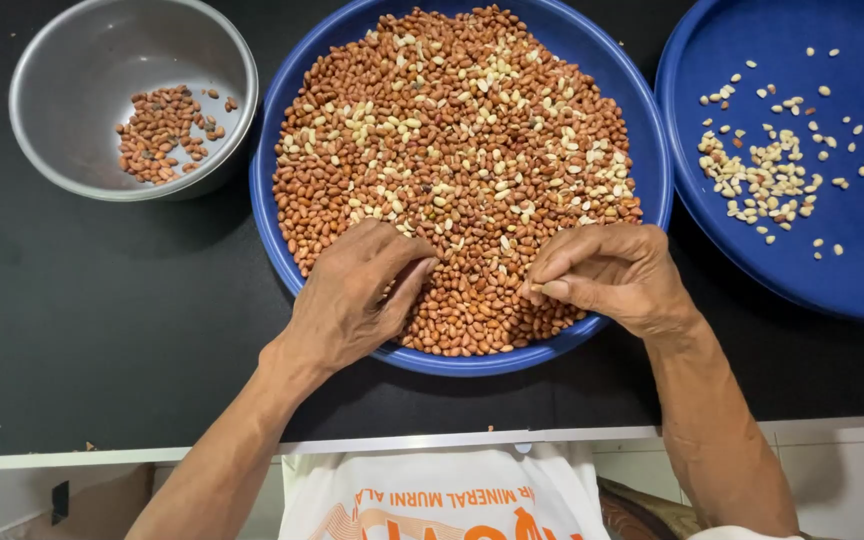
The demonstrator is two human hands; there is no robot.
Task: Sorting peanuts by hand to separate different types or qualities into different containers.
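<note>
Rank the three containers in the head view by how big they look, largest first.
1. Middle blue basin, full of peanuts, fully in view.
2. Right blue basin, cut off by the frame; it may match the middle one, so this order is unsure.
3. Metal bowl, clearly smallest.

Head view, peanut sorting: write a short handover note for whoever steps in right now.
Left hand: fingers curled down into the peanuts at the near edge of the middle blue tray.
Right hand: fingers pinched over the same pile; what they hold is hidden.
Done: a few red-skinned peanuts lie in the metal bowl, pale ones in the right blue tray.
Left: most of the mixed pile remains in the middle tray.
</note>
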